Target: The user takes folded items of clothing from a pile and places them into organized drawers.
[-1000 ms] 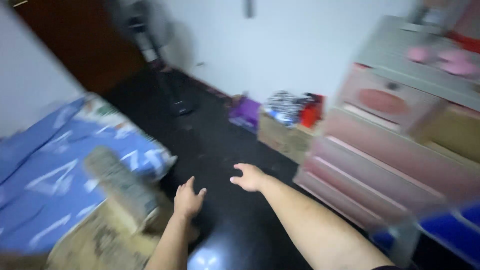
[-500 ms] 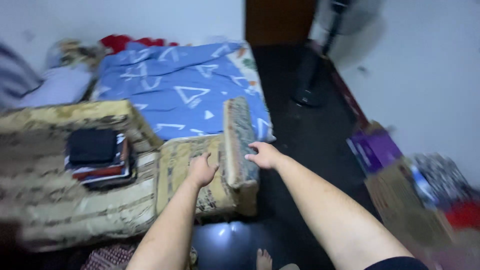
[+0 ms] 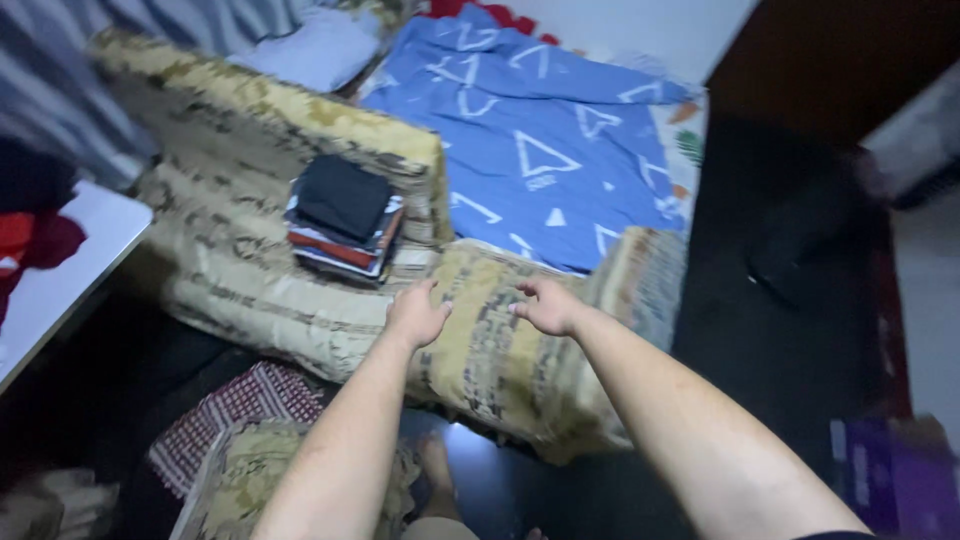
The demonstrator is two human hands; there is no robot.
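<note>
- Nearest to you, at the bottom, a checked red and white cloth (image 3: 240,405) lies on the dark floor (image 3: 800,330), beside a patterned cushion (image 3: 250,480). You can trip there if you step forward without looking.
- Your left hand (image 3: 417,315) rests on the beige patterned mattress (image 3: 480,340), the fingers spread wide and holding nothing.
- Your right hand (image 3: 548,305) touches the same mattress just beside it, the fingers half curled and also empty.
- The mattress is folded and lies between you and the blue bed sheet (image 3: 540,150). Its near edge hangs toward the floor, so I judge it can slide down if you push on it.
- On the folded part sits a stack of folded clothes (image 3: 343,215), dark on top with red and white layers under. It can topple if the mattress shifts.
- At the left, a white table (image 3: 60,270) carries a red cloth (image 3: 30,245).
- At the lower right corner, a purple box (image 3: 890,480) stands on the floor. It is too blurred to tell its label.
</note>
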